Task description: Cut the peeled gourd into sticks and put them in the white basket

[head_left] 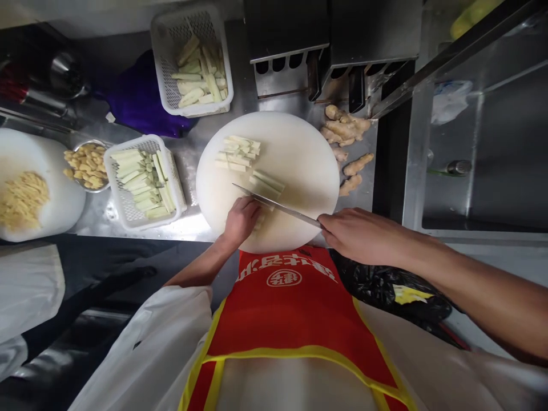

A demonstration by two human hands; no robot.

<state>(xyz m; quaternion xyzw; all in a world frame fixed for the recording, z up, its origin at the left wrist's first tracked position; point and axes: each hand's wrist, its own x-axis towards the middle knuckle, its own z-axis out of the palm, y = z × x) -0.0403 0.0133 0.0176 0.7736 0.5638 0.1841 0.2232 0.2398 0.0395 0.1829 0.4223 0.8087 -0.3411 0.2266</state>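
Pale green, straight-cut vegetable sticks [269,181] lie on a round white cutting board [310,154], itself on a stainless-steel desk [188,225].

Head view, the only feed I have. My right hand [349,233] is closed around the handle of a long, thin-looking metal knife [285,209], which slants across the board. My left hand [242,220] is beside the blade, fingers bent and bunched down over more sticks; whether they pinch or merely press, I cannot tell. A small pile of shorter pale sticks [240,149] sits farther up the board.

Risks, my judgement: the left fingertips are very near the blade, so a slipping stick or a late finger withdrawal could mean a cut. Wet, smooth pieces could skid or roll. The near rim of the board appears to overhang the desk, so hard pressure there might tip or shift it.

Writing: a red apron with yellow trim [295,319] bears large white Chinese characters, upside down from here, probably 建华香油, though folds leave me unsure. Below them, a round white emblem [284,278]; its inner characters are too small to read. No lettering made out on the knife.
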